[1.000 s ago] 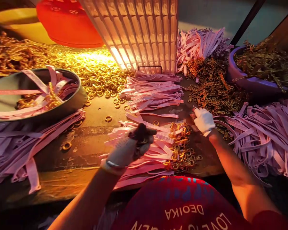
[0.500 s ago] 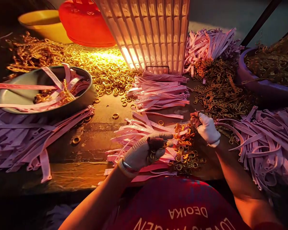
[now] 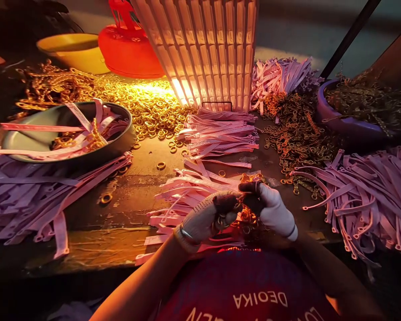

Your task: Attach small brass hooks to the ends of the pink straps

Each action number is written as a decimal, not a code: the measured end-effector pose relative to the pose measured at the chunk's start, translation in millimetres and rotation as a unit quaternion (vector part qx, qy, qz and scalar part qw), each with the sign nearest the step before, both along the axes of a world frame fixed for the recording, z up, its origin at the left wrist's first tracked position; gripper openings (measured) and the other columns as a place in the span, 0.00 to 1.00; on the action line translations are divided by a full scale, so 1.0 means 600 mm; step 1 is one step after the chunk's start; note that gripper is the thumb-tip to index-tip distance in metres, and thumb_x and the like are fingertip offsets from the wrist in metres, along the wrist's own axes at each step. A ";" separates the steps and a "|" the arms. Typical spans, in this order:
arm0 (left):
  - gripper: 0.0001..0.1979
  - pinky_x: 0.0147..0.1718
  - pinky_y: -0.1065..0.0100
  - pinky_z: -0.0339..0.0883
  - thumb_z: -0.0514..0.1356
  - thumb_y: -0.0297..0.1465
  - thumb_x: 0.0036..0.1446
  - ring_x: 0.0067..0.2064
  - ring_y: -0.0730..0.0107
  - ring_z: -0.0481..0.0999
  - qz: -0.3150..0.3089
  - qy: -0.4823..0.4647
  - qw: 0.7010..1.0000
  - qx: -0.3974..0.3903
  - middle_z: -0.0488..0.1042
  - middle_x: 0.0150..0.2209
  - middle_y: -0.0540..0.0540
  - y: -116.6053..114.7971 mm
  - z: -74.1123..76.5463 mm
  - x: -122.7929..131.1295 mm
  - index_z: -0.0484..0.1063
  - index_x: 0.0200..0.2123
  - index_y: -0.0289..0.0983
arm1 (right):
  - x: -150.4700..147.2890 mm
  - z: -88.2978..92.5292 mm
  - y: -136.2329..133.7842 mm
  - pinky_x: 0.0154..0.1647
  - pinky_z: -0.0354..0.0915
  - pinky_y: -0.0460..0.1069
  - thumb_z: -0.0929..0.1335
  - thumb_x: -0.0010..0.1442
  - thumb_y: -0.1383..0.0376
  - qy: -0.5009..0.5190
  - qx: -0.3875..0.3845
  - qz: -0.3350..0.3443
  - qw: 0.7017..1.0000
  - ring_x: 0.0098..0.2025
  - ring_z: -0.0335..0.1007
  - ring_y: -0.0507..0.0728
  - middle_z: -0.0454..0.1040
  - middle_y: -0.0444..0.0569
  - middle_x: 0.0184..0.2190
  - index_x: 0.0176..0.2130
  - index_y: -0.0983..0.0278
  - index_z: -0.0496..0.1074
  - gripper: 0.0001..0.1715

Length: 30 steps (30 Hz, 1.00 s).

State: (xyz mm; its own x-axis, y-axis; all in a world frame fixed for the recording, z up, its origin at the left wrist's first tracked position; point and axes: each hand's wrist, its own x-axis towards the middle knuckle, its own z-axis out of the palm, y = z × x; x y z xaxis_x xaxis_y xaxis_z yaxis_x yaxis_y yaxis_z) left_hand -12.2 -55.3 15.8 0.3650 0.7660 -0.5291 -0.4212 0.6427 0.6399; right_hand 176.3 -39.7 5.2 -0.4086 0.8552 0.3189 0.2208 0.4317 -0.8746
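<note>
My left hand (image 3: 207, 216), in a white glove with dark fingertips, is closed around several gold rings (image 3: 222, 220). Fingertip to fingertip with it, my right hand (image 3: 272, 209) pinches something too small to make out. Both hands are above the near edge of the table. Beneath and left of them lie pink straps (image 3: 187, 187) in a loose stack. A small heap of gold metal fittings (image 3: 247, 216) shows between and below the hands, partly covered by them.
A green bowl (image 3: 30, 133) of straps and fittings stands left, atop more straps (image 3: 36, 191). Gold rings (image 3: 150, 107) spread behind, near a red lamp-like object (image 3: 130, 51). At right are dark metal clasps (image 3: 300, 138), a purple basin (image 3: 334, 111) and a strap pile (image 3: 370, 200).
My right hand has come left and toward me from the clasp pile to meet my left hand. The left keeps its rings. The view has shifted slightly.
</note>
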 end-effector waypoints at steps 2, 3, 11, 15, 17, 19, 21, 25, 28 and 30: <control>0.04 0.25 0.81 0.69 0.68 0.23 0.49 0.26 0.80 0.72 0.028 -0.031 0.998 -0.042 0.74 0.28 0.49 -0.003 0.001 0.001 0.77 0.30 0.33 | -0.003 0.000 -0.005 0.40 0.72 0.48 0.70 0.63 0.61 0.062 -0.088 -0.022 0.994 0.37 0.76 0.53 0.80 0.47 0.38 0.50 0.61 0.75 0.16; 0.04 0.26 0.81 0.70 0.68 0.22 0.49 0.26 0.80 0.72 0.041 -0.043 0.996 -0.064 0.74 0.28 0.50 -0.005 0.001 0.002 0.76 0.29 0.33 | -0.005 0.000 -0.007 0.40 0.72 0.48 0.71 0.62 0.60 0.085 -0.116 -0.031 0.989 0.38 0.76 0.53 0.80 0.47 0.39 0.49 0.61 0.76 0.16; 0.10 0.19 0.80 0.64 0.71 0.31 0.50 0.21 0.81 0.67 0.041 -0.042 0.997 -0.042 0.69 0.21 0.51 -0.015 -0.010 0.003 0.74 0.26 0.32 | -0.017 0.000 -0.011 0.43 0.73 0.49 0.73 0.60 0.58 0.135 -0.140 -0.094 0.976 0.39 0.75 0.54 0.80 0.48 0.38 0.45 0.60 0.77 0.14; 0.08 0.25 0.78 0.70 0.71 0.29 0.48 0.25 0.79 0.71 0.050 -0.052 0.997 -0.007 0.74 0.26 0.49 -0.018 -0.021 -0.004 0.75 0.28 0.32 | -0.021 -0.004 -0.012 0.45 0.73 0.50 0.74 0.57 0.57 0.154 -0.167 -0.090 0.970 0.42 0.75 0.55 0.80 0.50 0.41 0.44 0.61 0.77 0.16; 0.07 0.29 0.76 0.72 0.71 0.27 0.48 0.29 0.77 0.73 0.050 -0.039 0.998 0.020 0.76 0.29 0.48 -0.020 -0.027 -0.006 0.76 0.30 0.32 | -0.022 -0.008 -0.013 0.44 0.73 0.49 0.74 0.56 0.57 0.164 -0.179 -0.091 0.966 0.41 0.75 0.55 0.80 0.49 0.41 0.43 0.61 0.77 0.16; 0.07 0.30 0.76 0.72 0.70 0.28 0.49 0.29 0.76 0.73 0.059 -0.031 0.998 0.021 0.77 0.30 0.48 -0.022 -0.030 -0.006 0.77 0.32 0.32 | -0.024 -0.009 -0.015 0.42 0.73 0.48 0.75 0.56 0.58 0.166 -0.188 -0.089 0.964 0.41 0.75 0.55 0.80 0.49 0.41 0.43 0.61 0.78 0.15; 0.09 0.28 0.75 0.71 0.70 0.31 0.51 0.28 0.76 0.73 0.060 -0.038 0.997 -0.006 0.77 0.29 0.47 -0.023 -0.029 -0.005 0.77 0.33 0.32 | -0.024 -0.008 -0.018 0.41 0.72 0.47 0.75 0.57 0.58 0.162 -0.193 -0.082 0.964 0.40 0.74 0.54 0.80 0.48 0.40 0.43 0.61 0.78 0.14; 0.15 0.21 0.77 0.63 0.71 0.39 0.50 0.23 0.79 0.67 0.031 -0.009 0.999 0.024 0.72 0.25 0.50 -0.022 -0.022 0.000 0.74 0.31 0.34 | -0.025 0.000 -0.025 0.43 0.71 0.48 0.73 0.60 0.59 0.146 -0.181 -0.055 0.971 0.41 0.74 0.54 0.80 0.48 0.41 0.44 0.60 0.78 0.13; 0.18 0.18 0.77 0.56 0.66 0.45 0.55 0.20 0.80 0.61 -0.010 0.065 0.992 0.105 0.67 0.21 0.53 -0.024 -0.017 0.004 0.70 0.27 0.35 | -0.027 0.006 -0.027 0.47 0.71 0.50 0.73 0.60 0.58 0.140 -0.171 -0.047 0.974 0.43 0.73 0.55 0.79 0.49 0.43 0.45 0.60 0.78 0.14; 0.18 0.19 0.75 0.55 0.62 0.44 0.59 0.20 0.78 0.60 -0.013 0.156 0.972 0.173 0.66 0.21 0.52 -0.025 -0.012 0.005 0.70 0.27 0.36 | -0.026 0.008 -0.024 0.46 0.70 0.50 0.74 0.59 0.58 0.156 -0.187 -0.047 0.969 0.41 0.73 0.55 0.79 0.48 0.41 0.43 0.60 0.78 0.13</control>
State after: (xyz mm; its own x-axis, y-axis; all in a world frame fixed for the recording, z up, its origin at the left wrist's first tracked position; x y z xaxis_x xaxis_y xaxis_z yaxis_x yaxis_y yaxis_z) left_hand -9.4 -70.4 8.7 0.2499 0.9106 -0.3291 -0.1571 0.3735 0.9142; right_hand 160.5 -54.2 9.7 -0.2575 0.9634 0.0745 -0.0567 0.0619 -0.9965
